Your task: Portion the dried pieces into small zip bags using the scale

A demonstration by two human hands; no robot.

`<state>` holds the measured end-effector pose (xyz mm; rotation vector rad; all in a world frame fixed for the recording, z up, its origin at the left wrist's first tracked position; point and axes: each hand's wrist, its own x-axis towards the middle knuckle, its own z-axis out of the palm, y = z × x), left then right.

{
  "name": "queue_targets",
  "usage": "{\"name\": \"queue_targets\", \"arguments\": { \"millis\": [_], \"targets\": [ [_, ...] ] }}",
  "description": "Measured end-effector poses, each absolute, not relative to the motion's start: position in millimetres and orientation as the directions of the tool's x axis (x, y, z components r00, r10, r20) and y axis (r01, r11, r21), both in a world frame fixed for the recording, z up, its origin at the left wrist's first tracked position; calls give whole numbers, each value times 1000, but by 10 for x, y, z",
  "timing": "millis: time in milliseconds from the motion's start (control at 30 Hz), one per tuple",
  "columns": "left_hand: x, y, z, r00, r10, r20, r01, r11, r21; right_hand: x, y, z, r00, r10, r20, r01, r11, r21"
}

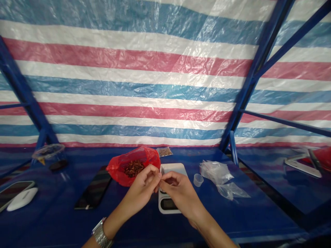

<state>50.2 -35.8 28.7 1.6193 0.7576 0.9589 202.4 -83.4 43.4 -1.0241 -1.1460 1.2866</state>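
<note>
Over the scale (175, 167), our left hand (147, 182) and right hand (179, 188) block the way down. The red bag (115, 167) crowds its left, the clear cup (198, 180) stands to its right, with plastic bags (217, 172) farther right. We could pass behind it, right of the small packet (164, 152).

no text, brand or sign can be read; on the scale (178, 167), no number is legible
</note>
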Motion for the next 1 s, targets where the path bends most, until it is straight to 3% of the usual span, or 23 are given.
{"name": "queue_targets", "arguments": {
  "millis": [300, 533, 1000],
  "targets": [
    [435, -375, 441, 505, 819, 272, 17, -325, 946, 1909, -874, 440, -2, 999, -37, -275, -36, -961],
    [439, -346, 418, 549, 809, 209, 9, -256, 967, 1928, -883, 470, -25, 995, 101, -121, 97, -988],
    [471, -255, 364, 516, 805, 292, -52, -310, 949, 1970, -779, 373, -30, 986, 166, -150, 159, -976]
  ]
}}
